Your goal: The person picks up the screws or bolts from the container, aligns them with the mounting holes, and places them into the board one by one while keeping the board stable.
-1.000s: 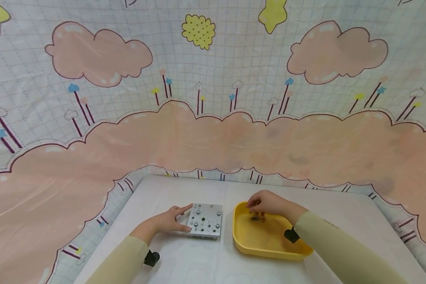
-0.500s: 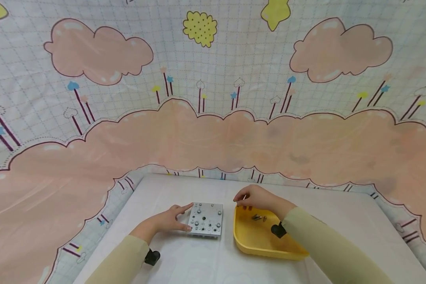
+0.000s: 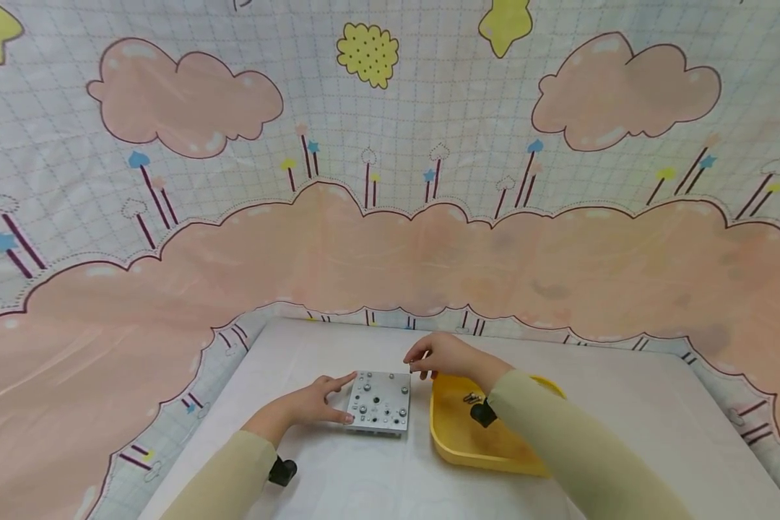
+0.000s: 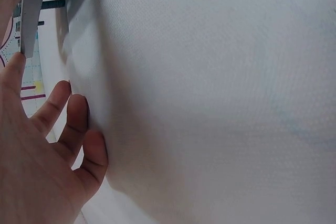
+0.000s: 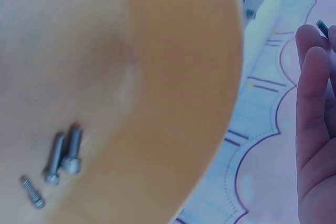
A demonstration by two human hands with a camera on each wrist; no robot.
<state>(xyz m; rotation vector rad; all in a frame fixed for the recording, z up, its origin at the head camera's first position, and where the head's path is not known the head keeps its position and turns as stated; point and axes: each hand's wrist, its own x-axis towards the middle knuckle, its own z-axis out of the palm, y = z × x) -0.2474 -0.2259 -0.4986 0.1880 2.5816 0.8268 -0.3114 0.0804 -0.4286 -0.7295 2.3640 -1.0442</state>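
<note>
Metal plate (image 3: 382,394), smooth plastic tray (image 3: 481,461)

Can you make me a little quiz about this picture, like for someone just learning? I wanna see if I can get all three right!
1. Count: how many loose screws can you see in the yellow tray from the right wrist view?
2. True or false: the left grip is touching the yellow tray.
3. Fill in the missing word: the fingertips of the right grip are pinching a ____.

Key:
1. Three.
2. False. The left grip touches the metal plate.
3. Screw.
</note>
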